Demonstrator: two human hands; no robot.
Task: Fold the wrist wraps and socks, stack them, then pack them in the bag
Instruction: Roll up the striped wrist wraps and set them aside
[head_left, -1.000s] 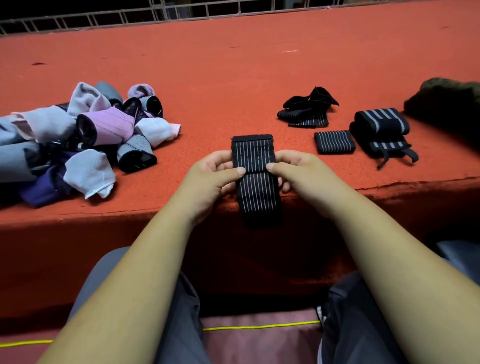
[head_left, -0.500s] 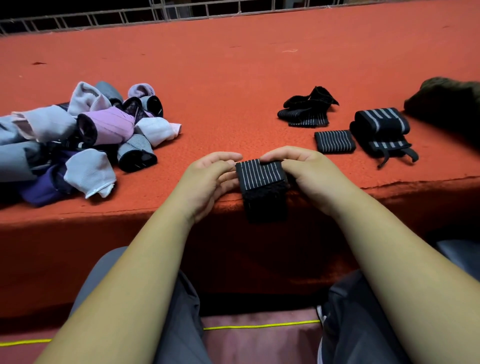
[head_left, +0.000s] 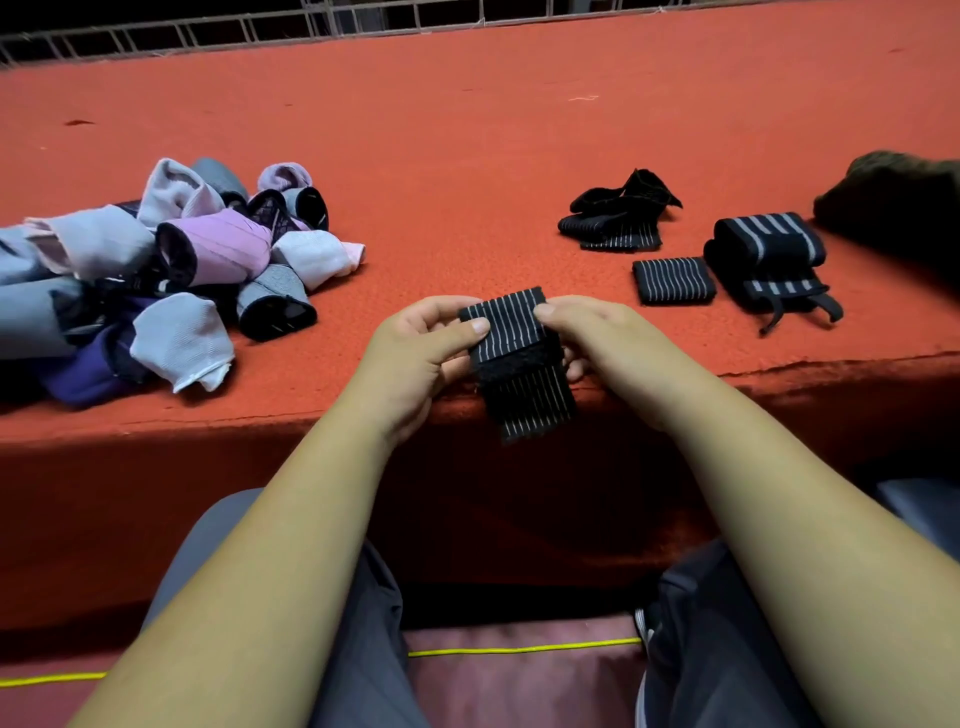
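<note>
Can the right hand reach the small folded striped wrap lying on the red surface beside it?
Probably yes: only bare red surface lies between the right hand and the folded wrap. But it first must release the half-folded wrap it pinches.

I sit facing a worktop (head_left: 467, 130) covered in rough red-orange carpet. It runs far back and wraps down over the near edge into a darker, shadowed front. Along its far side stands a pale metal railing (head_left: 208, 31), with darkness behind the bars. A small dark mark (head_left: 78, 123) lies on the carpet at far left, and a pale fleck (head_left: 584, 97) lies farther right. Below the edge my legs show in grey trousers (head_left: 358, 623), spread apart. Between them the floor (head_left: 519, 691) is dull pink, crossed by a thin yellow line (head_left: 519, 650).
</note>
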